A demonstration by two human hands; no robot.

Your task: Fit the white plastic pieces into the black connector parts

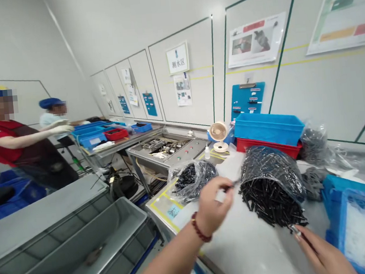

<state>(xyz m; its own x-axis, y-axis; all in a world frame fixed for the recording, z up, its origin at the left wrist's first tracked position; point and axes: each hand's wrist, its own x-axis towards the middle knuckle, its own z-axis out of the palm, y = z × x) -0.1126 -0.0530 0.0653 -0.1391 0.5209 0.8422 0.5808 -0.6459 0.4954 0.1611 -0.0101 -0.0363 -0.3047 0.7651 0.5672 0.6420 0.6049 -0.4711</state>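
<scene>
My left hand (211,205), with a beaded bracelet at the wrist, is raised over the white worktop (242,238). Its thumb and fingers pinch a small thin dark piece (230,186). At the lower right my right hand (323,250) is closed on a small silvery piece (294,230), whose kind I cannot make out. Just beyond it, many thin black rod-like parts (273,203) spill from a clear plastic bag (269,163) lying on its side. Left of this lies a second open bag (190,191) with black parts in it.
Blue (267,126) and red bins (269,145) are stacked behind the bags, beside a small fan (220,136) and a white bottle (207,152). A blue tray (339,230) stands at right. Grey crates (128,210) fill the lower left. Two people (19,138) work farther left.
</scene>
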